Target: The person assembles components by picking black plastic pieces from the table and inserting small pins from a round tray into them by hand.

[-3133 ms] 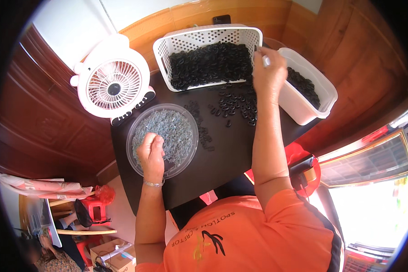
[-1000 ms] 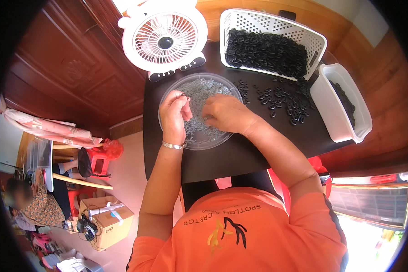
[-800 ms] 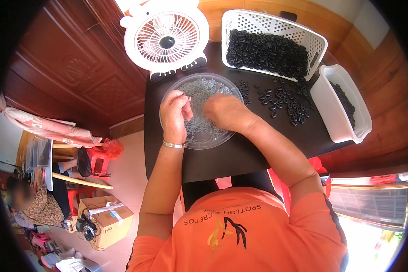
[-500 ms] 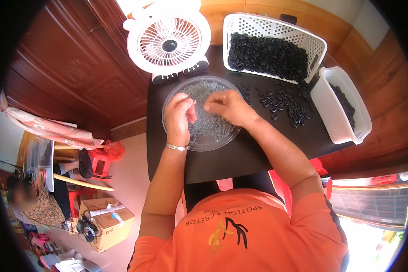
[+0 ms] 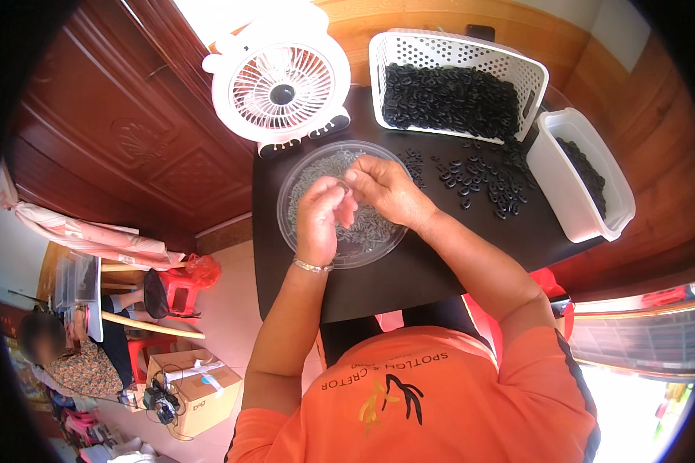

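One tub (image 5: 353, 256) lies under left hand (image 5: 321, 220) pinching one piece (image 5: 343, 186), right hand's (image 5: 391, 191) grip unclear.

From the round clear tub (image 5: 347, 256), bare bench (image 5: 394, 284) leaves room at five o'clock, between the forearms (image 5: 475, 258); the animal-shaped fan (image 5: 283, 95) blocks eleven, the perforated basket (image 5: 531, 96) one-thirty, loose black rings (image 5: 472, 176) three.

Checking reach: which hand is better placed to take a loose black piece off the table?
Probably right: the right hand is nearer the loose black pieces, right of the clear bowl; the left hand is farther left.
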A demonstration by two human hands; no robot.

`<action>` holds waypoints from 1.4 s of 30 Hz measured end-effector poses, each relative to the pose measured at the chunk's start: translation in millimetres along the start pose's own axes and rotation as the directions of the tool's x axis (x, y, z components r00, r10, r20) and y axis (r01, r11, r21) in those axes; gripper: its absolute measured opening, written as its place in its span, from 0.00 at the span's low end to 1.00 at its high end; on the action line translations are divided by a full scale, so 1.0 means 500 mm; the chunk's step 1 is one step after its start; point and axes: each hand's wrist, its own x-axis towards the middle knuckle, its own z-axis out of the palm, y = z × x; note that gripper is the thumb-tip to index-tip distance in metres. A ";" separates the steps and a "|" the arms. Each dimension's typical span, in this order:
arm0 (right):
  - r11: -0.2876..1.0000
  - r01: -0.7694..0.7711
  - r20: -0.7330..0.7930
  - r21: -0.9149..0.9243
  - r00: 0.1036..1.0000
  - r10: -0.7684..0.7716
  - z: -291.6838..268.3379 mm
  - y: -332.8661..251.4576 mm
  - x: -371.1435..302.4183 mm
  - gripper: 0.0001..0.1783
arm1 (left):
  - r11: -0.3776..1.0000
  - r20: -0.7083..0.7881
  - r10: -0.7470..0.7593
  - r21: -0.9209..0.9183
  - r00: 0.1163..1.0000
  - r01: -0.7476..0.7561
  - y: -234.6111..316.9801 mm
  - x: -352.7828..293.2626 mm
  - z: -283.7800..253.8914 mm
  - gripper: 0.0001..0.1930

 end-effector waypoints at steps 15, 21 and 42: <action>0.979 -0.046 0.016 0.200 0.999 0.044 0.004 0.014 0.003 0.12 | 0.992 0.039 0.008 -0.128 0.999 -0.003 0.006 0.001 -0.001 0.08; 0.996 -0.079 -0.055 -0.035 0.996 0.077 -0.007 -0.010 0.002 0.13 | 0.993 -0.114 0.057 0.105 0.992 -0.045 0.008 -0.007 0.006 0.08; 0.971 -0.150 0.032 0.186 0.989 0.147 -0.003 -0.007 0.000 0.12 | 0.987 -0.113 -0.009 0.161 0.994 0.027 0.000 -0.012 0.019 0.07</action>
